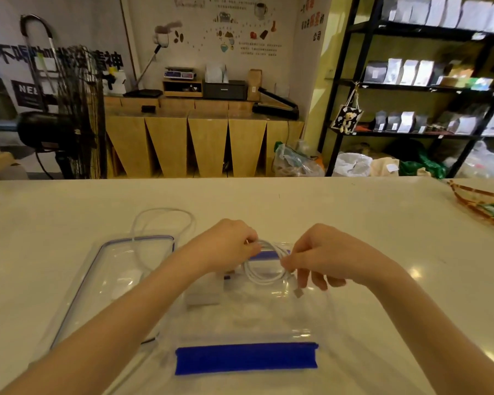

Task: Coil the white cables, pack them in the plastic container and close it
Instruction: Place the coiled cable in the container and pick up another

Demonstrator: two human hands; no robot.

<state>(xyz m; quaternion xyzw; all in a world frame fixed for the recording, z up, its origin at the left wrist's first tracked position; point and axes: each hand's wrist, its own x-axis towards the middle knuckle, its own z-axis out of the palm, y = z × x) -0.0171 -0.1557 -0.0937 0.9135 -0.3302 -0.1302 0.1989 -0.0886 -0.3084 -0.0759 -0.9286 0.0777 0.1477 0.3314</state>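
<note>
Lid first, at the left: a clear flat plastic lid with a dark blue seal rim (111,277) lies off the box on the pale tabletop (354,223), so closing is not yet done. A loose white cable in open loops (166,220) trails from the far side of the lid across its surface — uncoiled, outside the box, clearly work left.

Centre: the left hand (226,243) pinches the far-left edge of a small coiled white cable (264,267), fingers closed on the strands. Just right, the right hand (320,258) grips the coil's near-right side between thumb and forefinger, the other fingers curled loose; a small grey plug end (298,292) dangles below it. Coil hangs over the open clear plastic container with blue latch flaps (246,359), not yet set down — by my reading this cable is wound and about to go in.

A white block-shaped charger (204,293) sits at the container's left side; whether it is inside or beside the wall I cannot tell.

Hard to read: the container's clear walls nearly vanish against the table, its contents blur, and the left forearm covers part of the lid and the loose cable's near end.
</note>
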